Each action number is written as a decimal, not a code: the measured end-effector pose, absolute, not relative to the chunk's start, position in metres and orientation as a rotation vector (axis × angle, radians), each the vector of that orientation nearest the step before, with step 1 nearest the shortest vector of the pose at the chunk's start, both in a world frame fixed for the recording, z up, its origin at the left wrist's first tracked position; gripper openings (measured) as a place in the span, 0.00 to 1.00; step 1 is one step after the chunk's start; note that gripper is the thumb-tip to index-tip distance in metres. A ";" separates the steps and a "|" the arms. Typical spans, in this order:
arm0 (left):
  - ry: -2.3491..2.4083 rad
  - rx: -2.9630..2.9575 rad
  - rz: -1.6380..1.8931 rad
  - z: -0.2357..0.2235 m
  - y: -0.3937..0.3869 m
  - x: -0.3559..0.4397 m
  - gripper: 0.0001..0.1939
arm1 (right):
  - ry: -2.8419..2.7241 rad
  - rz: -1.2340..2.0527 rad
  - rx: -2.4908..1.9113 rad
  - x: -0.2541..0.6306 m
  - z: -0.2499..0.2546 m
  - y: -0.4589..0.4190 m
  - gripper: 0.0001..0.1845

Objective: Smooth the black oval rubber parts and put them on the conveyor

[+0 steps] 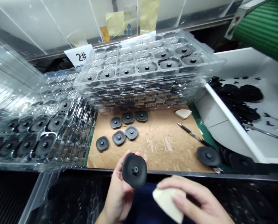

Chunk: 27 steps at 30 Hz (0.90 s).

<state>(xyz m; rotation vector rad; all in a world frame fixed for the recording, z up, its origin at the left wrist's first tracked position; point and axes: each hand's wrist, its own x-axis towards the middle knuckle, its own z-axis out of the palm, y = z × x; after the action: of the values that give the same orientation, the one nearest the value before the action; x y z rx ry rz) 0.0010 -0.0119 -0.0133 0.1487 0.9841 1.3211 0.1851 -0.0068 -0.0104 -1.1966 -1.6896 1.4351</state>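
Black rubber disc sits pinched in your left hand, near the cardboard; your right hand pinches a cream wedge. Clear trays at far centre hold similar discs.

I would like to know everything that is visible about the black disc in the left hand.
The black disc is nearly round, matte and shallowly dished, apparently plastic or rubber, with a short central stub whose tip shines. Its stub side faces the camera. The left hand grips its rim; in view, it overlaps the cardboard's near edge. The cream wedge appears separate from it.
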 end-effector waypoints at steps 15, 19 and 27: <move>0.912 0.175 1.200 -0.030 -0.023 -0.003 0.29 | -2.054 0.874 -0.922 0.127 0.017 0.012 0.14; 0.883 0.152 1.143 -0.028 -0.024 0.001 0.30 | -2.041 0.725 -0.994 0.122 0.019 0.019 0.14; 0.792 0.137 1.113 -0.018 -0.021 -0.003 0.31 | -2.191 0.754 -1.068 0.153 0.019 0.004 0.15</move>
<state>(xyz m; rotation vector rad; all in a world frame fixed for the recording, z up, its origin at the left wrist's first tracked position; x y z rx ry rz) -0.0030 -0.0211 -0.0176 0.1367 0.7917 1.1131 0.1533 0.0039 0.0189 -1.0680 -2.1915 0.7540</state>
